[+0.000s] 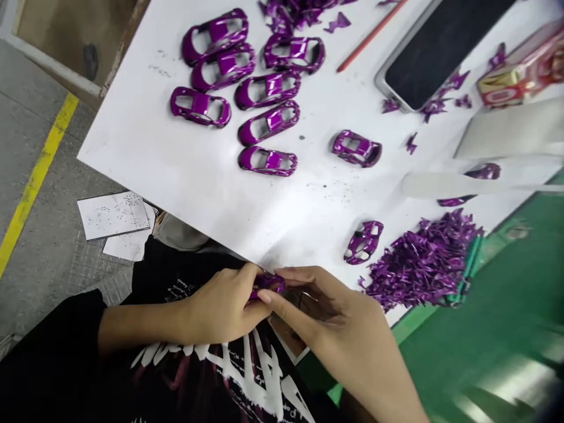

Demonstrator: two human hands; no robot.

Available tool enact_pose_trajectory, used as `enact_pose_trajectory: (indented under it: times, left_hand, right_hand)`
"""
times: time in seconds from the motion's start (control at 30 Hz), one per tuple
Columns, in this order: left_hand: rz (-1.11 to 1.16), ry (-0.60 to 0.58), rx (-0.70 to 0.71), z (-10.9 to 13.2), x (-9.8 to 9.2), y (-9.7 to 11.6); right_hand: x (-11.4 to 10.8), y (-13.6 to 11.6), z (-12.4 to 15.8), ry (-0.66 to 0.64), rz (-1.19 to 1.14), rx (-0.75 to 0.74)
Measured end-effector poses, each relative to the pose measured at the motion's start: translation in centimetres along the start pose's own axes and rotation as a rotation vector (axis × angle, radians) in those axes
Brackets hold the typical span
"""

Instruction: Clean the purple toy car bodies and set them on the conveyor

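Between both hands, at the near edge of the white table, is a purple toy car body, partly hidden by fingers. My left hand is closed around its left end. With thumb and fingertips, my right hand pinches the other end. A single purple car shell lies on the table beyond my right hand, and another car shell rests farther back. To the right of my right hand is a heap of small purple pieces.
Several purple car shells sit grouped at the back left. A red stick, a phone, a red and gold box and a blurred white strip lie on the right. Green surface borders the white tabletop.
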State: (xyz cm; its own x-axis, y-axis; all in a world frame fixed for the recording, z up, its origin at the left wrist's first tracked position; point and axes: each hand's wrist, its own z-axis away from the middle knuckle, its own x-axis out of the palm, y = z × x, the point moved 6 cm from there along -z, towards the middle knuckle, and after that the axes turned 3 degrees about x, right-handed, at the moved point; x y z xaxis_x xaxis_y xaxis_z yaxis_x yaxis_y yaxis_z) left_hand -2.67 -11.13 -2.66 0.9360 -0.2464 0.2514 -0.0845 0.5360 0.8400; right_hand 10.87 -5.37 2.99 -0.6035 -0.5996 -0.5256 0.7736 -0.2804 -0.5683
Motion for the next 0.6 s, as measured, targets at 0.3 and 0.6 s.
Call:
enact_pose_trajectory:
  times: [0.3, 0.6]
  left_hand:
    - [0.268, -0.144, 0.108, -2.3, 2.2, 4.2]
    - [0.511, -0.004, 0.217, -4.0, 4.8, 5.2]
  right_hand:
    - [-2.0, 1.2, 2.7, 0.519, -0.385, -0.323]
    - [-0.4, 2.9, 0.4, 0.012, -1.027, -0.242]
